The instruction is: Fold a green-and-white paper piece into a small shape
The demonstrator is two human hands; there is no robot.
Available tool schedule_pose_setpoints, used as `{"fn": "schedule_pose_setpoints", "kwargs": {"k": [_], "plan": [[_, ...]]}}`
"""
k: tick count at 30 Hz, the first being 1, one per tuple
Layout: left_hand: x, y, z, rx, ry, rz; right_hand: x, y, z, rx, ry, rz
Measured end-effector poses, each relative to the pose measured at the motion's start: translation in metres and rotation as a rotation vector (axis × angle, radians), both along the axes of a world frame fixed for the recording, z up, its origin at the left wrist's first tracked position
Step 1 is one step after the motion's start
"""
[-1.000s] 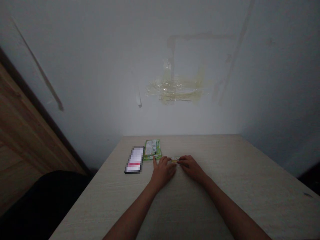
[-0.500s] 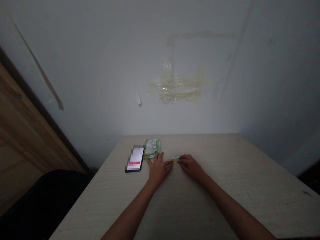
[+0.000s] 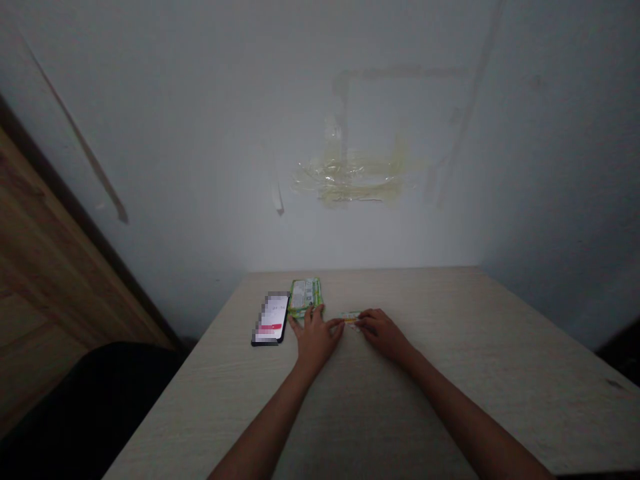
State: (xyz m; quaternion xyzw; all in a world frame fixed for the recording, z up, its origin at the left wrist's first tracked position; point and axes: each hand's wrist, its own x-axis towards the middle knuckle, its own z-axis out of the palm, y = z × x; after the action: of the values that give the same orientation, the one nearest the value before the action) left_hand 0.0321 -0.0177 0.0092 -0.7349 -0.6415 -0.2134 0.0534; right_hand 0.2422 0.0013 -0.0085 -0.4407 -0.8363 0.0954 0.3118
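The right hand point(image 3: 383, 332) had its thumb and forefinger drawn together on the right end of a small sachet point(image 3: 350, 317), pinching it where it lay flat on the pale wooden table point(image 3: 450, 373). The sachet was thin, light in colour with a yellow-orange mark, and it looked sealed; what it held could not be made out in the dim light. At the sachet's left end lay the left hand point(image 3: 315, 333), palm down on the tabletop with the fingers spread, gripping nothing, its thumb tip reaching to that end of the sachet. Just left of the sachet and a little farther from the person lay a green packet point(image 3: 305, 295), flat and closed, its printed label facing up and its contents hidden; the left hand's fingertips touched its near edge. Farther left of the sachet, beside the green packet, a phone point(image 3: 271, 319) lay face up with its screen lit. Beyond the sachet rose a white wall point(image 3: 200, 167) bearing a patch of yellowed tape point(image 3: 350, 177), well above it. Far to the left of the sachet stood a wooden panel point(image 3: 35, 267).
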Motion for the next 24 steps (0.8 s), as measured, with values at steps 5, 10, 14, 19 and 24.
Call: {"fn": "schedule_pose_setpoints", "kwargs": {"k": [5,10,14,19,24], "plan": [[-0.0017,0.0005,0.001,0.001,-0.009,0.009,0.0006,0.0002,-0.001,0.003,-0.013,-0.002],[-0.0003,-0.0011,0.0004,0.036,-0.008,0.001,0.0,-0.0007,0.0018,-0.006,-0.015,-0.003],[0.0006,-0.0026,0.0017,0.042,-0.007,-0.001,-0.0002,-0.0014,0.0033,-0.015,-0.009,0.001],[0.0002,-0.0028,0.0029,0.01,-0.014,0.012,0.0007,0.0002,0.0005,-0.009,-0.01,0.007],[-0.0002,-0.0021,-0.0006,0.001,-0.037,0.005,0.0006,0.0015,-0.0013,-0.015,-0.002,-0.001]]}}
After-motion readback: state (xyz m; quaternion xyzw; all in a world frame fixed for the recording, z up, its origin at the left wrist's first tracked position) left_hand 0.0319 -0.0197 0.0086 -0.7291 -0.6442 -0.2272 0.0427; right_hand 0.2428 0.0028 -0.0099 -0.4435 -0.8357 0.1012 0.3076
